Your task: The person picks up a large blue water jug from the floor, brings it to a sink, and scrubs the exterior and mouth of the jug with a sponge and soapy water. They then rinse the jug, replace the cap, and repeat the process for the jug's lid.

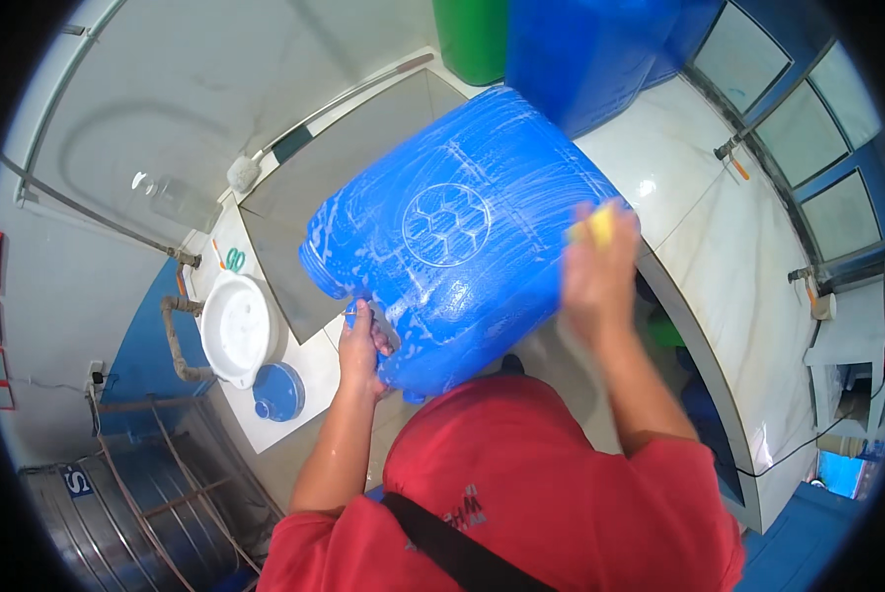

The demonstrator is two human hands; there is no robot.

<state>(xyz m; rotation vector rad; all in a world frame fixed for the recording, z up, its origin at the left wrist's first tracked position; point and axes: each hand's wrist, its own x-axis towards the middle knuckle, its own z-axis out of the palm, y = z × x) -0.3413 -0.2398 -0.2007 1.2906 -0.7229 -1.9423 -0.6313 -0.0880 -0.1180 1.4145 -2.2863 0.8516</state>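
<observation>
A large blue plastic water container [450, 229] lies tilted before me, its threaded neck toward the left. Streaks of white suds cover its upper face, which bears a round moulded hexagon pattern. My left hand [364, 340] grips the container's handle near the neck, with a ring on one finger. At the container's right end, my right hand [601, 274], blurred, has a yellow sponge [601, 224] in its fingers, against or very close to the plastic. The container's underside is hidden.
A white plastic basin [236, 325], a round blue container [278, 392] and a clear bottle [183, 201] stand left. A long-handled brush [244, 174] lies along the sink's far edge. Blue [583, 59] and green containers [472, 41] stand behind. Taps [727, 148] line the right wall.
</observation>
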